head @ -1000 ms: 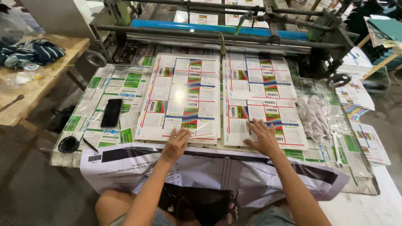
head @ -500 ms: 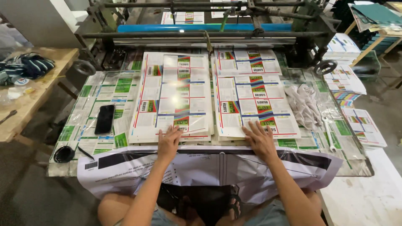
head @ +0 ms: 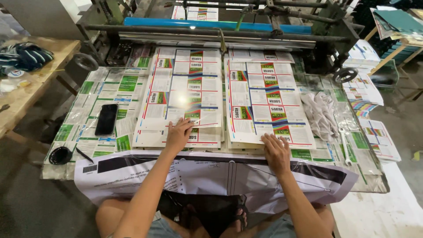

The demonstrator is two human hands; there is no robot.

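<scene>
Worktable (head: 88,165) covered edge to edge with printed sheets under clear film, set against a machine with a blue roller (head: 220,24) and grey bars across the top. Two stacks side by side in the middle: left stack (head: 183,94) and right stack (head: 269,99), a narrow gap between. Black phone (head: 106,119) lying flat left of the stacks; small black cup (head: 60,155) near the front left corner. Crumpled white cloth (head: 320,113) right of the right stack, a wrench (head: 344,145) just beside it. Wooden bench (head: 26,92) off to the left; more printed sheets (head: 365,90) piled at the far right.

Left hand (head: 178,134) flat, palm down, fingers spread, pressing the near edge of the left stack. Right hand (head: 276,152) likewise flat and open on the near edge of the right stack. Nothing gripped by either; both forearms reaching forward over a white printed sheet (head: 211,174) hanging off the front edge
</scene>
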